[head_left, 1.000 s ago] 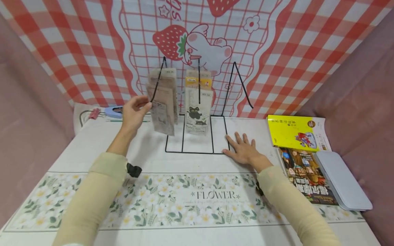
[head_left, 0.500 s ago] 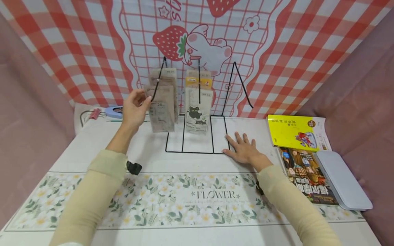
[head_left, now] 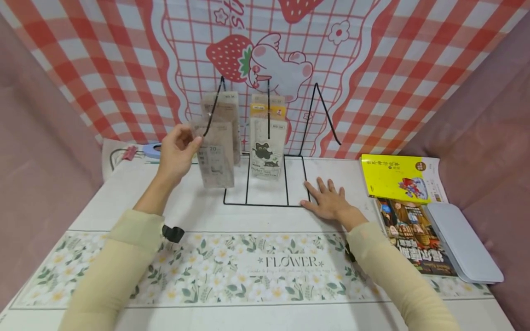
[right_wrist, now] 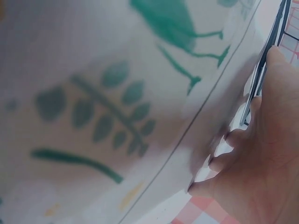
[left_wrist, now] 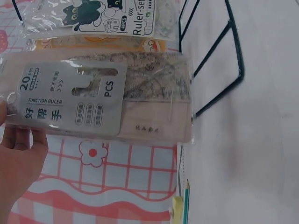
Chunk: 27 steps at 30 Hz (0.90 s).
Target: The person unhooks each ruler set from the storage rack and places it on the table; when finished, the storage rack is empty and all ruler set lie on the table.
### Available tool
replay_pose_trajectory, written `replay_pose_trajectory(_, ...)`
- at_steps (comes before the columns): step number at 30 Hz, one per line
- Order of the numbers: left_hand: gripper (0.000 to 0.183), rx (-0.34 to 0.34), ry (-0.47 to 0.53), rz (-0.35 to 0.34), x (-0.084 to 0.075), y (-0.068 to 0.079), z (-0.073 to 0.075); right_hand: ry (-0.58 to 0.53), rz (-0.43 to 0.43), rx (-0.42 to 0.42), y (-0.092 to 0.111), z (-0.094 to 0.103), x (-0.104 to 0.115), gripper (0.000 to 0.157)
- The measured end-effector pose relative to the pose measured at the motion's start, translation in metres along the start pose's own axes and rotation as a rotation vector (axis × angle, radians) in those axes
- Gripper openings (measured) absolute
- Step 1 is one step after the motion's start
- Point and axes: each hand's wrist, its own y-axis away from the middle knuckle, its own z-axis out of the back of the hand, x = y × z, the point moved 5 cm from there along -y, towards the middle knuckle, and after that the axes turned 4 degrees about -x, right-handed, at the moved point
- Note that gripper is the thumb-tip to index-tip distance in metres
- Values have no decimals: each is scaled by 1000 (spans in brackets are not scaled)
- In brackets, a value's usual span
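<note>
My left hand (head_left: pixel 175 154) pinches the left edge of a clear ruler-set pack (head_left: pixel 217 170), with thumb in front and fingers behind. A grey "Function Ruler" label (left_wrist: pixel 72 95) shows on the pack in the left wrist view. The pack is at the tip of the left hook (head_left: pixel 214 109) of a black wire rack (head_left: pixel 256 204); I cannot tell whether it is on the hook. More packs (head_left: pixel 230 102) hang behind it. A cat-printed ruler pack (head_left: pixel 267 156) hangs from the middle hook. My right hand (head_left: pixel 329 203) rests spread on the table, touching the rack's base.
A yellow book (head_left: pixel 393 179), a dark-covered book (head_left: pixel 414 234) and a pale flat case (head_left: pixel 463 241) lie at the right. A blue item (head_left: pixel 152 150) and a pink clip (head_left: pixel 130 153) lie at the back left. A patterned cloth (head_left: pixel 348 27) hangs behind the rack.
The pack has swung back, then come forward and left towards me with my left hand, away from the packs behind it. My right hand stays in place.
</note>
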Motion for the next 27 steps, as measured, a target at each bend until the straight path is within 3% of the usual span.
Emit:
replay_pose_trajectory(7,14,136,-4,-73,-11,13,10,5,3,8,-2,0,1,78)
replay_pose_trajectory(12,22,196,88,-79,-17,22,12,17,0,12,-3,1,2,78)
replay_pose_trajectory(17,29,209,143,-91,-28,34,18,30,0,9,-4,1,3,77)
replay_pose_trajectory(22,30,191,183,-90,-34,42,34,35,-1,11,-5,1,3,78)
replay_pose_trajectory(25,25,167,135,-77,-34,41,49,42,-3,13,-5,1,3,78)
replay_pose_trajectory(27,21,156,42,-64,-31,38,60,48,-8,13,-5,2,2,78)
